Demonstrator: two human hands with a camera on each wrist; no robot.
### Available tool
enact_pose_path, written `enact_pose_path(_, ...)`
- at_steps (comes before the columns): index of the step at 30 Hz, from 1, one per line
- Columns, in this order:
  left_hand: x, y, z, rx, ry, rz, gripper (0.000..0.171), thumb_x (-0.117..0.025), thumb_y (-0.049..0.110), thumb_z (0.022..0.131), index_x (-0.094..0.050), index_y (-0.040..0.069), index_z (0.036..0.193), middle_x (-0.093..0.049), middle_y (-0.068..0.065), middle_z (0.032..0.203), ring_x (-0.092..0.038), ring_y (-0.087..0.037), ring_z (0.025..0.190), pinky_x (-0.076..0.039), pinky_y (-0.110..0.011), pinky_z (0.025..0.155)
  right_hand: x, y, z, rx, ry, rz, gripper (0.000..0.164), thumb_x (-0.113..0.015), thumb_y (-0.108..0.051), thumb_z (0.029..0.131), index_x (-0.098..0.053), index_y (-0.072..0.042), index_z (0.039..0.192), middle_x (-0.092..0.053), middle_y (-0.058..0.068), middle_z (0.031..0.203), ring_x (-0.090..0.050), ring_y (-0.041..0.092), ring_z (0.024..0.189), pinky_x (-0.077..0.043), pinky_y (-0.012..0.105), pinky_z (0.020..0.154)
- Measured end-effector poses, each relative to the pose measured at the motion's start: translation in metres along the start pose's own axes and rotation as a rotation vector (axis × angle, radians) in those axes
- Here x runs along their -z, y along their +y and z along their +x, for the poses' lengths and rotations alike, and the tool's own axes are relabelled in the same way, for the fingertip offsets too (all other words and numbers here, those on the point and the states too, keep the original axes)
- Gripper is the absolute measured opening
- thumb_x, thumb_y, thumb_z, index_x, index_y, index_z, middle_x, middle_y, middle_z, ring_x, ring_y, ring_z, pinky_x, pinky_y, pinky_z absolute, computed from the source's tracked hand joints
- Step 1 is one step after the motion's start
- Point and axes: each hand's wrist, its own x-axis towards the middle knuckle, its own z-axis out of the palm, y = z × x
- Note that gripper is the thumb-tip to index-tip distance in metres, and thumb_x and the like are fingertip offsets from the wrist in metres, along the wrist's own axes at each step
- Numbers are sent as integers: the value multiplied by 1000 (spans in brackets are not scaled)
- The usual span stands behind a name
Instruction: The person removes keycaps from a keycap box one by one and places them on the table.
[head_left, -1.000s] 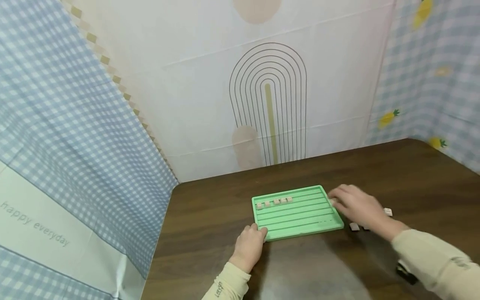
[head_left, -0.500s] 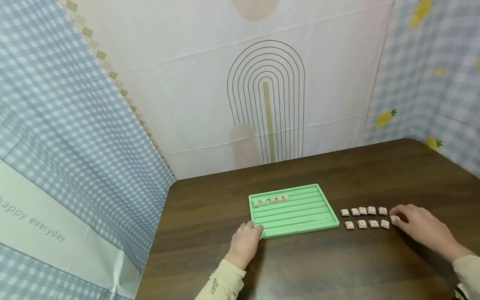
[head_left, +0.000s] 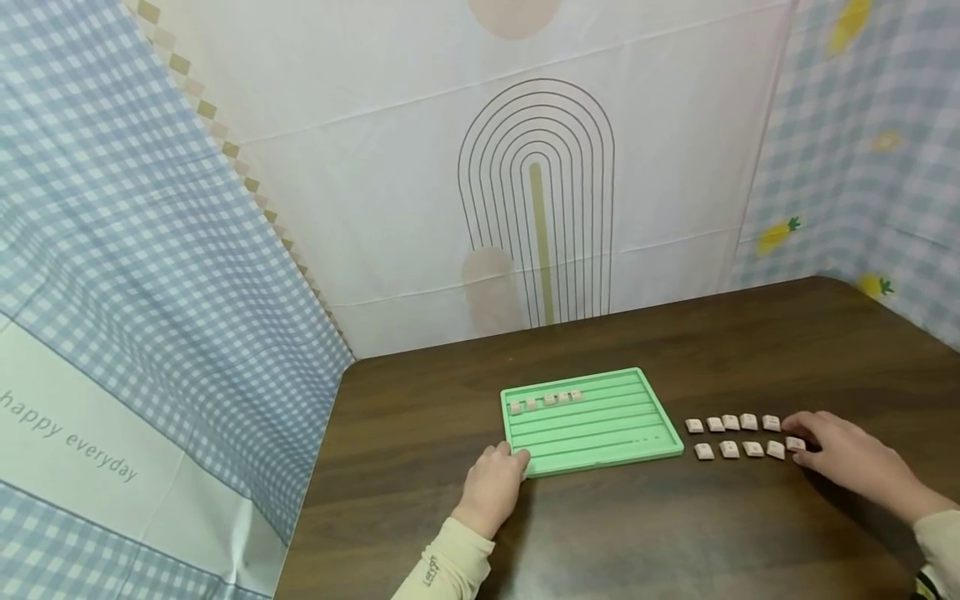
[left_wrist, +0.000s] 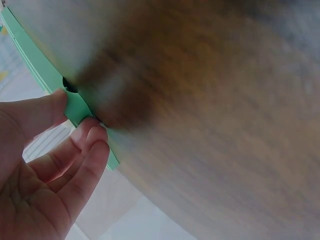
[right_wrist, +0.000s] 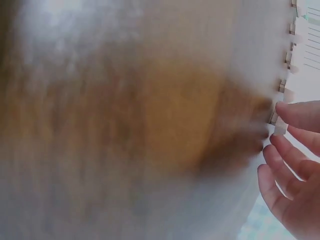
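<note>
My left hand [head_left: 491, 487] grips the near left corner of a light green ridged tray [head_left: 600, 433]. In the left wrist view, the thumb and curled fingers [left_wrist: 95, 145] pinch the tray's edge [left_wrist: 45, 70]. Several small pale keycaps [head_left: 548, 399] stand in the tray's far slot, toward its left end. To the right of the tray, several more keycaps [head_left: 729, 450] lie on the table in two rows. At the right end of the near row, my right hand [head_left: 855, 458] has thumb and forefinger at either side of a keycap [head_left: 796, 444]. The right wrist view shows this keycap [right_wrist: 280, 127] between the fingertips.
Everything rests on a dark brown wooden table [head_left: 420, 417]. Behind it hangs a pale cloth [head_left: 397, 208] with an arch print. Blue checked cloth [head_left: 172, 292] hangs along the left side, and more checked cloth [head_left: 862, 167] is at the right.
My right hand has moved from the tray's right edge to the far end of the keycap rows, with a keycap lowered into the near row. The left hand stays on the tray.
</note>
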Motion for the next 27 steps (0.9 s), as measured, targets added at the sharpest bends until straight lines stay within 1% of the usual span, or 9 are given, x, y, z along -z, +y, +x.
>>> enact_pose_path(5, 2, -1, 0, -2, 2, 2, 7, -68, 17, 78, -62, 13, 76, -58, -5, 67, -50, -17, 55, -49, -24, 43, 13, -16, 12, 28, 35, 17, 39, -66, -13, 77, -56, 6, 110, -60, 30, 104, -55, 45, 92, -47, 53, 65)
enact_pose_path(7, 2, -1, 0, -4, 7, 7, 7, -68, 18, 77, -63, 13, 76, -59, -5, 67, -50, -17, 54, -49, -24, 43, 18, -32, 21, 65, 77, 27, 38, -64, -12, 78, -56, 4, 112, -59, 30, 109, -55, 45, 95, -48, 53, 65)
enact_pose_path(10, 1, -1, 0, -5, 6, 4, 8, -69, 19, 76, -63, 14, 76, -59, -5, 67, -50, -16, 54, -48, -23, 43, 20, -66, 40, 139, 131, 34, 33, -62, -12, 81, -58, 0, 112, -62, 26, 110, -57, 41, 95, -49, 52, 65)
enact_pose_path(12, -1, -1, 1, -12, 4, 4, 10, -70, 20, 75, -63, 13, 77, -59, -5, 67, -50, -16, 54, -48, -23, 43, 14, -92, 55, 186, 149, 34, 30, -63, -13, 82, -60, -2, 110, -64, 24, 108, -59, 37, 92, -51, 51, 66)
enact_pose_path(14, -2, -1, 0, -21, 2, 6, 11, -71, 20, 75, -63, 13, 77, -58, -5, 67, -49, -16, 54, -47, -23, 43, 4, -116, 70, 225, 138, 41, 29, -63, -14, 83, -61, -2, 109, -66, 21, 106, -60, 33, 91, -52, 50, 67)
enact_pose_path(18, -3, 0, 0, -29, 8, 22, 11, -72, 21, 74, -64, 14, 78, -58, -5, 67, -49, -16, 53, -46, -22, 42, -22, -156, 98, 278, 108, 43, 32, -64, -16, 83, -60, -3, 112, -65, 19, 110, -59, 34, 97, -53, 50, 72)
enact_pose_path(21, -3, 0, 0, -24, 8, 34, 11, -71, 22, 75, -64, 15, 77, -58, -4, 67, -49, -16, 53, -45, -22, 41, -38, -177, 113, 299, 100, 44, 34, -64, -17, 83, -59, -3, 113, -64, 19, 110, -57, 35, 99, -52, 51, 76)
enact_pose_path(24, -4, -1, 1, -17, 2, 35, 10, -71, 22, 75, -64, 15, 77, -58, -4, 67, -50, -16, 53, -45, -21, 40, -49, -195, 123, 311, 104, 40, 31, -63, -16, 84, -60, -2, 111, -65, 18, 106, -58, 33, 93, -53, 48, 72)
enact_pose_path(27, -3, -2, 1, -5, -13, 29, 9, -71, 21, 76, -65, 15, 79, -58, -4, 68, -50, -16, 54, -45, -22, 40, -55, -207, 129, 311, 123, 25, 23, -62, -14, 84, -63, -3, 104, -65, 16, 97, -59, 29, 83, -53, 42, 65)
